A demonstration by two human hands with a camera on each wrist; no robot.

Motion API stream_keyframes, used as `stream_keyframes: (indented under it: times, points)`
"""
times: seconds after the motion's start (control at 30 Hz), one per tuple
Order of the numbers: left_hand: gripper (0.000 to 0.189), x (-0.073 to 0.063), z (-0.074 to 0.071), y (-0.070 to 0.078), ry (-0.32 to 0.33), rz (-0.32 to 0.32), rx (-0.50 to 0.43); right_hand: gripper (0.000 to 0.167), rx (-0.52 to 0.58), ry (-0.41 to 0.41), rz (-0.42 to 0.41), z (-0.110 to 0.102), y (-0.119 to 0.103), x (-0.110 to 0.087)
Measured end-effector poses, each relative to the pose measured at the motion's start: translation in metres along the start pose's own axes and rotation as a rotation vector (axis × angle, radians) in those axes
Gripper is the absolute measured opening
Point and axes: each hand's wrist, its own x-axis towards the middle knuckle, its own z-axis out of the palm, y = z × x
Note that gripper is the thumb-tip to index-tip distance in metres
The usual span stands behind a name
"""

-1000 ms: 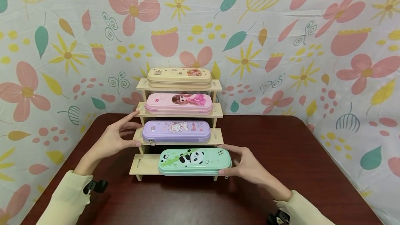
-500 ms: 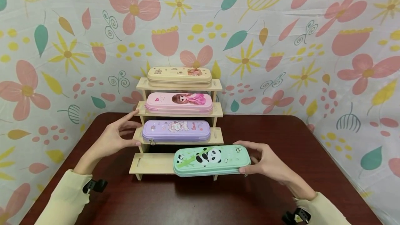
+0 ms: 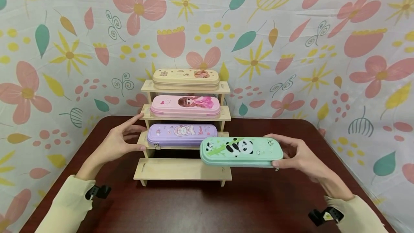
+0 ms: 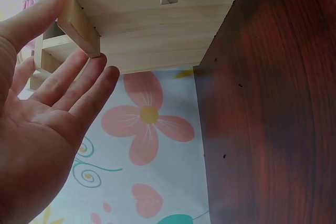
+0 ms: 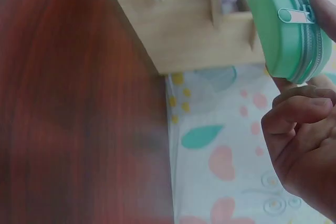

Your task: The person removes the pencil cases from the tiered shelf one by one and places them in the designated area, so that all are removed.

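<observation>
A mint-green pencil case (image 3: 240, 151) with a panda print hangs in the air in front of the right end of the shelf. My right hand (image 3: 299, 157) pinches its right end, thumb in front and fingers behind. The zip pull shows in the right wrist view. My left hand (image 3: 121, 143) touches the left side of the stepped wooden shelf (image 3: 161, 170), fingers extended, thumb at the second tier and index finger at the third. A purple pencil case (image 3: 182, 135), a pink one (image 3: 185, 105) and a cream one (image 3: 185, 79) lie on the upper tiers.
The shelf stands on a dark red-brown wooden table (image 3: 181, 208). Behind it hangs a white cloth (image 3: 207, 10) with flowers and leaves. Bare wood of the lowest tier shows below the purple case.
My right hand has lifted the green pencil case off the lowest tier and carried it to the right and upward. The left hand keeps its place at the shelf.
</observation>
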Motion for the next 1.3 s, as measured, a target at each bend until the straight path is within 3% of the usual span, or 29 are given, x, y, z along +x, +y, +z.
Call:
stream_keyframes:
  times: [0.23,0.73,1.03,1.3]
  points:
    - [0.104,0.000,0.000,-0.001,-0.002,-0.008,-0.001,0.066,-0.089,0.049,0.017,-0.031,0.003,-0.005]
    - [0.104,0.000,-0.001,0.000,0.001,-0.024,0.004,0.067,-0.171,0.055,0.014,-0.088,0.022,-0.009]
    - [0.104,0.000,0.000,0.000,0.000,-0.029,0.002,0.067,-0.192,0.103,0.155,-0.120,0.041,-0.008]
    - [0.104,0.000,0.000,0.000,0.000,-0.039,-0.008,0.069,-0.223,0.138,0.288,-0.136,0.062,-0.002]
